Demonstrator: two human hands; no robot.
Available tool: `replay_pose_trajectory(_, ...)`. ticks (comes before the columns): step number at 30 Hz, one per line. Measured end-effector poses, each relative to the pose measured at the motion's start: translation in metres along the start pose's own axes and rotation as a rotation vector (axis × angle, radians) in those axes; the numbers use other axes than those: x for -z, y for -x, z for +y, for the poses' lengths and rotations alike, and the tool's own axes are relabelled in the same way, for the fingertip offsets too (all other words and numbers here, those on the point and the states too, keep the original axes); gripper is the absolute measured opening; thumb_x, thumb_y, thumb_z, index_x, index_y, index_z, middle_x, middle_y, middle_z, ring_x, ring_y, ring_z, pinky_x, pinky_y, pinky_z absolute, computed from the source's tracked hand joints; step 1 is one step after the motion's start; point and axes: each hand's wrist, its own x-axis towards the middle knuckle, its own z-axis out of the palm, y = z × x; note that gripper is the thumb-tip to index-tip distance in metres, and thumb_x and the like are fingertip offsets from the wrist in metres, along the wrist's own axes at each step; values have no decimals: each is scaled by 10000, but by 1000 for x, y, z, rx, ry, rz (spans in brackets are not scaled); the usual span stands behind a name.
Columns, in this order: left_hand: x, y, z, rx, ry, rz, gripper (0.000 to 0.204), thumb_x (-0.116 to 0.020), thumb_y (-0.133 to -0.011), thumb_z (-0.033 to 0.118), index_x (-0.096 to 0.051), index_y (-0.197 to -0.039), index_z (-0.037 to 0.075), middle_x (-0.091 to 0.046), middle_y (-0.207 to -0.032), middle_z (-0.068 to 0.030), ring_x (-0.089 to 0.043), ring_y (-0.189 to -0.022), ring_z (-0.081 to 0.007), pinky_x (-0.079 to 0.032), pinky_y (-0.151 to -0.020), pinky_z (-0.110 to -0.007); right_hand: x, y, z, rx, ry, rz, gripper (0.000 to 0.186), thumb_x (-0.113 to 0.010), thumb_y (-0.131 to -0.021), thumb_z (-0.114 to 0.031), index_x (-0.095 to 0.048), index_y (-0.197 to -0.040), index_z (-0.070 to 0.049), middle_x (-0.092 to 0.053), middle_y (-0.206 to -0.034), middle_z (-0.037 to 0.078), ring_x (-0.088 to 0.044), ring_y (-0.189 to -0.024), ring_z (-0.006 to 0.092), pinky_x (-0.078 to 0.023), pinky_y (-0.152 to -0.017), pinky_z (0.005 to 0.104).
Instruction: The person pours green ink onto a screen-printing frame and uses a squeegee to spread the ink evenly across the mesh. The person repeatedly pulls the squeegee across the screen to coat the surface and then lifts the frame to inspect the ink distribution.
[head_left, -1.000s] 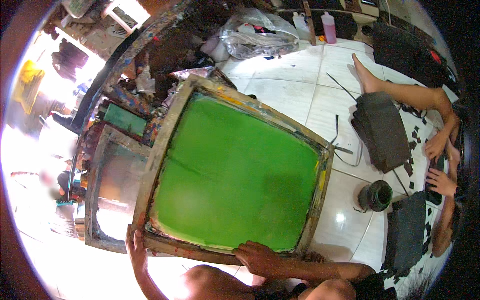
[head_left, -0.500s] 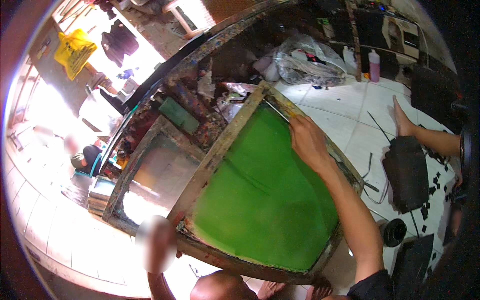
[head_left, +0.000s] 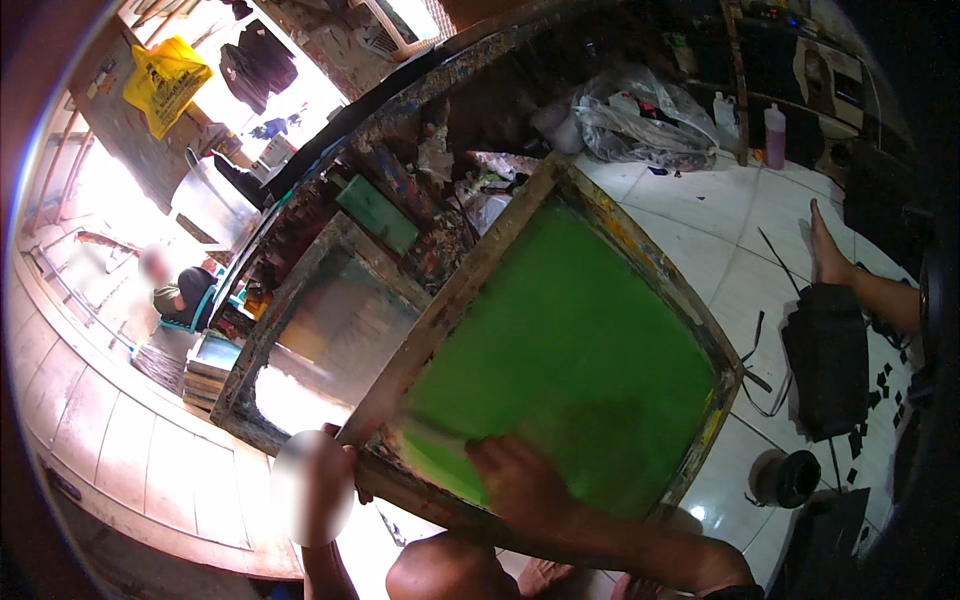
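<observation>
A wooden frame is leaning in front of the person, and a green sheet is filling its inside. The left hand is gripping the frame's near-left corner, its fingertips showing around the wood. The right hand is curling over the green near the frame's near edge; a thin blurred strip is seemingly reaching from it toward that same corner, though whether the fingers are closing on it I cannot tell.

The work is looking well along but not finished: green is covering nearly everything inside the frame, corner to corner. A paler margin is showing along the left part of the near edge, and that is seeming to be the part left. A darker patch is lying to the right of the right hand; it may be a shadow or uneven colour.

Much is escaping view. A blur is masking most of the left hand, and the right hand and forearm are hiding part of the near edge. The frame's underside is facing away, so what is supporting it is staying unclear. Left of the frame, glare is washing out part of a second frame. Right of it, another person's leg is being cut off by the dark rim.
</observation>
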Motion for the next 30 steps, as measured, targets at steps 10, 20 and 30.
replay_pose_trajectory(10, -2, -17, 1, 154, -110, 181, 473, -631, -961, 153, -481, -1357, -59, -646, -1096, -107, -611, -941, -168, -513, -826, -309, 19, -9, 23, -98, -728, -334, 200, -589, -963, -203, -648, -974, -12, -638, -830, 171, -599, -730, 219, -475, -696, 380)
replay_pose_trajectory(20, -9, -148, 43, -847, -426, 119, 524, -821, -797, 220, -582, -1220, 23, -626, -1020, -166, -631, -896, -316, -516, -759, -403, 173, 232, 53, -861, -962, 954, 361, -625, -860, -78, -603, -1202, 35, -678, -1112, 149, -662, -984, 250, -537, -881, 368)
replay_pose_trajectory(30, -79, -5, -195, -1069, -743, -578, 357, -705, -822, 247, -624, -1099, 36, -627, -1125, -187, -594, -1041, -365, -509, -907, -437, 308, 230, -46, -776, 24, 1107, 292, -540, -974, -137, -580, -1212, 28, -686, -1015, 95, -671, -873, 184, -553, -785, 312)
